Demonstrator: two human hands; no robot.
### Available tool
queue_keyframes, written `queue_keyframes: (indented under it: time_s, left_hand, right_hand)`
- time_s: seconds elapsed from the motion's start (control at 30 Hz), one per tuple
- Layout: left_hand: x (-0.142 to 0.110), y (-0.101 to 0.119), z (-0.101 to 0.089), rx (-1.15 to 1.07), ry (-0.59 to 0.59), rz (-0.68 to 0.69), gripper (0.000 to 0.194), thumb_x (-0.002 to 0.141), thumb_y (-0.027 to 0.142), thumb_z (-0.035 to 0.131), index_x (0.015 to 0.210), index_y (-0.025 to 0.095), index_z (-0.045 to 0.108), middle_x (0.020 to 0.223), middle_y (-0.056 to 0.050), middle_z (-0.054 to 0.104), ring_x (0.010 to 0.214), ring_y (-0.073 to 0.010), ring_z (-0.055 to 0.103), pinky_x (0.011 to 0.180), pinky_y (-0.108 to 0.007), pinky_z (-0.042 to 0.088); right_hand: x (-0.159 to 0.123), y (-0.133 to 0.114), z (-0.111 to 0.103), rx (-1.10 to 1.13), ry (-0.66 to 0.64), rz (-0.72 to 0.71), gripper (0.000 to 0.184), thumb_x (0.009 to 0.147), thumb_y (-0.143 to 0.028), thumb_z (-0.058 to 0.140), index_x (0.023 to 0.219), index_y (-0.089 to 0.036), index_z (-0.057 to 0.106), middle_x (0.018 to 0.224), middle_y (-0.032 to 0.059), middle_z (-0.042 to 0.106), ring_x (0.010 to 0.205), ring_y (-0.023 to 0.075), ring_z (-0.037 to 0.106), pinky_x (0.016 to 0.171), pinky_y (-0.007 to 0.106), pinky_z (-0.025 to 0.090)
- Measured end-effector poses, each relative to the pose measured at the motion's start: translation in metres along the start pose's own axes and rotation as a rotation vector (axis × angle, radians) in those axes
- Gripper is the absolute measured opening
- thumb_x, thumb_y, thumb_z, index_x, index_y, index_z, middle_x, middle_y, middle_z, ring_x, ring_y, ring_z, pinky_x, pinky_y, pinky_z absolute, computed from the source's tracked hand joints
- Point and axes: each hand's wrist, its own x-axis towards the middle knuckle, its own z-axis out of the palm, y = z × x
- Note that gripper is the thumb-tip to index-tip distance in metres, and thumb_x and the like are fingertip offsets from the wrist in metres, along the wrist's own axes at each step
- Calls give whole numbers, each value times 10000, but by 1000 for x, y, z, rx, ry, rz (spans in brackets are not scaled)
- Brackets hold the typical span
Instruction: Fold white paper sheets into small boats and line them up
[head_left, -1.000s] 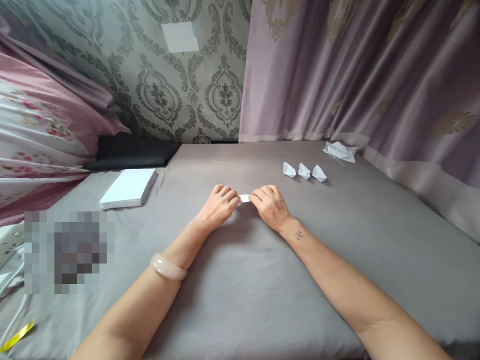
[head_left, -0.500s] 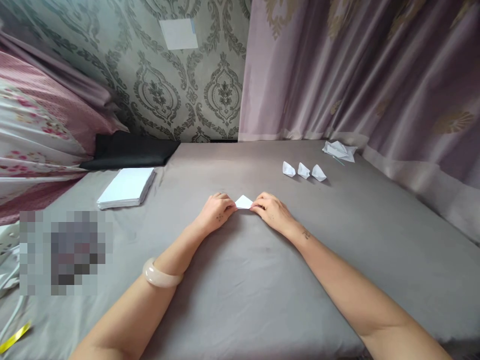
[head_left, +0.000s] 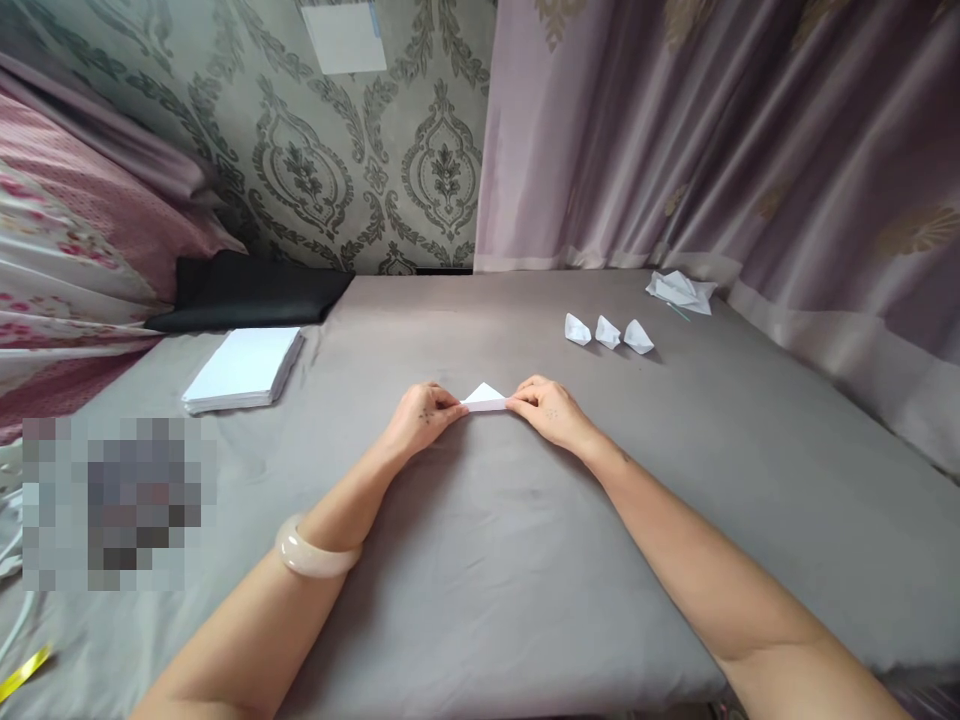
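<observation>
A small white sheet of paper point(head_left: 485, 397), folded to a peak with a straight strip along its near edge, is held just above or on the grey cloth; I cannot tell which. My left hand point(head_left: 424, 415) pinches its left corner between thumb and fingers. At the right corner, my right hand point(head_left: 553, 410) grips the paper the same way. Fingertips hide both ends of the strip. Beyond my right hand, three folded paper boats point(head_left: 608, 332) stand in a row.
A stack of white paper point(head_left: 244, 368) lies at the left, before a folded black cloth point(head_left: 255, 290). Several folded papers point(head_left: 681, 291) are heaped at the back right beside a thin bluish stick point(head_left: 679, 312). A yellow strip point(head_left: 24, 674) and a blurred patch are at the near left.
The strip along the paper's near edge now shows wider and flatter, and both hands have moved slightly apart. The camera view has tilted down a little.
</observation>
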Motion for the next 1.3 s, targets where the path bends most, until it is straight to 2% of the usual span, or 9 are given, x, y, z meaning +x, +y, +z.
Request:
queue_keyframes:
  time_s: [0.23, 0.57, 0.77, 0.9, 1.03, 1.13, 1.3]
  left_hand:
    - [2, 3, 1, 111, 25, -24, 290, 808, 380, 535, 758, 161, 717, 820, -61, 641, 734, -180, 585, 671, -282, 454]
    - [9, -6, 5, 172, 37, -18, 298, 807, 379, 554, 654, 148, 665, 722, -47, 575, 709, -172, 535, 640, -280, 415]
    - [10, -6, 4, 162, 39, -20, 313, 797, 395, 560, 614, 151, 629, 672, -26, 534, 696, -158, 499, 613, -261, 379]
    - [10, -2, 3, 164, 9, -64, 326, 799, 386, 554, 582, 146, 598, 669, -20, 504, 654, -142, 465, 586, -263, 343]
    - [10, 0, 2, 175, -20, -93, 318, 808, 372, 549, 588, 146, 590, 688, -23, 507, 645, -141, 467, 577, -267, 335]
    - [11, -2, 3, 201, -23, -84, 299, 818, 365, 553, 625, 145, 614, 728, -39, 537, 684, -158, 496, 611, -277, 368]
    - [11, -11, 11, 254, 61, -22, 242, 831, 345, 576, 717, 147, 656, 856, -85, 583, 872, -214, 531, 786, -324, 430]
  right_hand:
    - [5, -1, 2, -7, 39, 78, 217, 811, -302, 586, 665, -193, 703, 958, 59, 665, 825, 165, 613, 774, 291, 457]
    - [10, -3, 3, -38, 49, 128, 293, 757, -310, 605, 496, -179, 579, 840, 40, 656, 753, 166, 595, 700, 269, 430]
    - [11, -6, 2, -34, 20, 158, 311, 734, -316, 595, 466, -177, 523, 679, 21, 591, 728, 165, 574, 641, 247, 401]
    - [11, -6, 2, -27, 7, 182, 336, 717, -323, 597, 446, -176, 465, 644, 15, 557, 696, 149, 550, 610, 235, 385]
    - [13, -6, 2, -21, 3, 214, 315, 699, -331, 606, 458, -176, 474, 643, 9, 549, 682, 138, 535, 598, 225, 382]
    - [14, -7, 1, -29, -9, 241, 298, 689, -327, 614, 468, -173, 486, 650, 5, 551, 681, 134, 534, 605, 222, 384]
    - [15, -7, -1, -36, -33, 275, 323, 684, -352, 632, 460, -172, 482, 649, 1, 545, 678, 131, 533, 606, 220, 382]
